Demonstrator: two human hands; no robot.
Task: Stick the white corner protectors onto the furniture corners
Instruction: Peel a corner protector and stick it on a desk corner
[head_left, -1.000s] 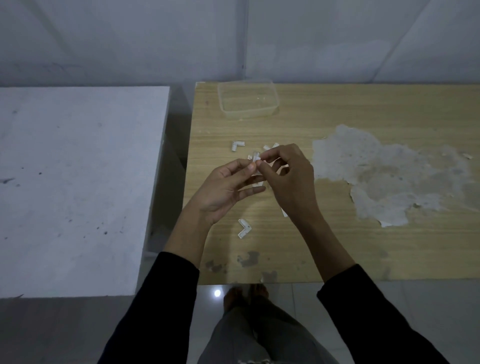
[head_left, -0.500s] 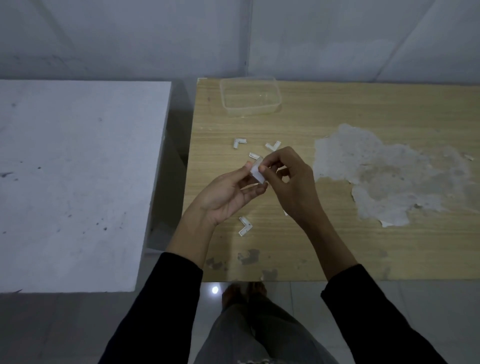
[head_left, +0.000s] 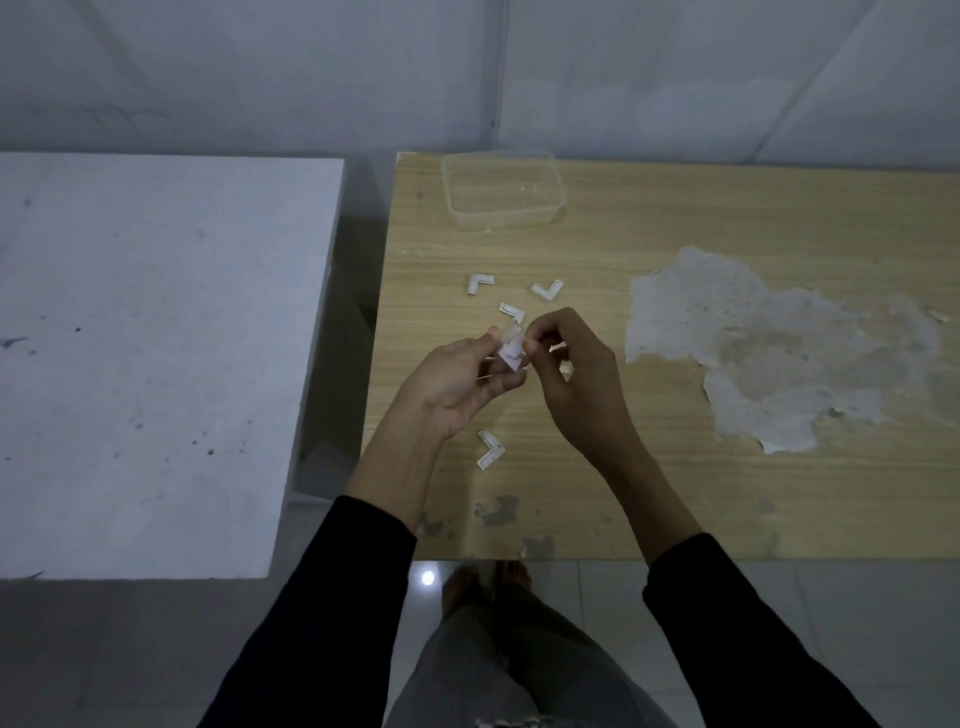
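The left hand (head_left: 457, 382) pinches a white corner protector (head_left: 510, 349) between thumb and curled fingers, and the right hand (head_left: 571, 374) meets it there, thumb and forefinger closed narrowly on a thin pale flap at the piece's upper edge (most likely the backing paper of the adhesive, though the flap is too small to be sure). Both hands are therefore nearly closed, each gripping the same small piece just above the wooden table (head_left: 675, 493). The step in hand appears to be preparing one protector for sticking: stripping its backing. The next move, as I judge it, calls for the right fingers to pull the flap clear while the left keeps the piece steady, then for carrying the bared piece to a furniture corner. Other protectors lie loose on the tabletop: one just beyond the fingertips (head_left: 513, 312), two a little farther beyond (head_left: 479, 283) (head_left: 547, 290), and one below the left wrist (head_left: 490, 449). Well beyond them sits a clear plastic container (head_left: 503, 189), and to the left of the left forearm, across a gap, stands a white table (head_left: 156, 338).
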